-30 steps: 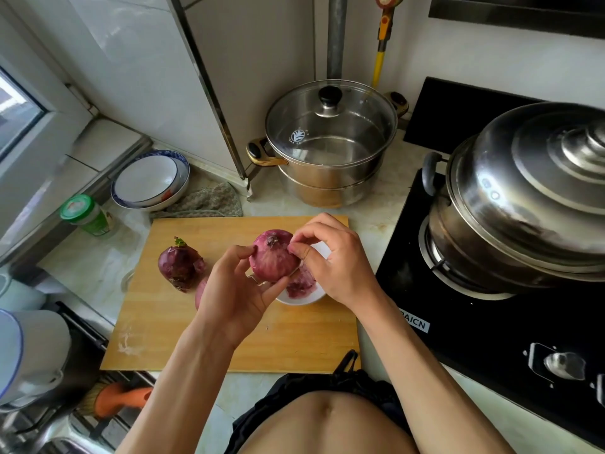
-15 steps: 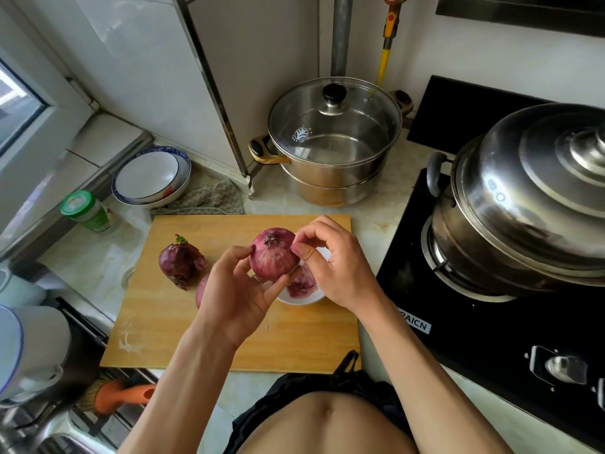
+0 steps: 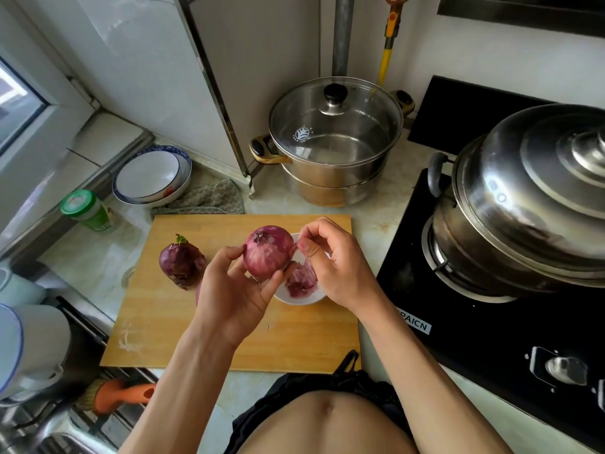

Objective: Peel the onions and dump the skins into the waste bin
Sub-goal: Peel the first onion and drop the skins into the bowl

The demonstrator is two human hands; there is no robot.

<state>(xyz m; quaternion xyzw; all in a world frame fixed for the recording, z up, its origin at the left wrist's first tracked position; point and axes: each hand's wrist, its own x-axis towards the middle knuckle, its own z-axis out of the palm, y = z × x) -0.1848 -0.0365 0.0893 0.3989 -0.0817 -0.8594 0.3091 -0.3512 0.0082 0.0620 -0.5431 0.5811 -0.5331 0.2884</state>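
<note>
The left hand (image 3: 235, 290) cradles the onion (image 3: 269, 251); the right hand (image 3: 330, 260) pinches a skin strip, best pulled gently over the bowl (image 3: 296, 298).

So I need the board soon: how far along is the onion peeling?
Done: some skins already lie in the white bowl. In hand: the left hand holds an onion while the right hand pinches off a strip of skin. Left: a dark onion on the board looks unpeeled; no bin in view.
</note>
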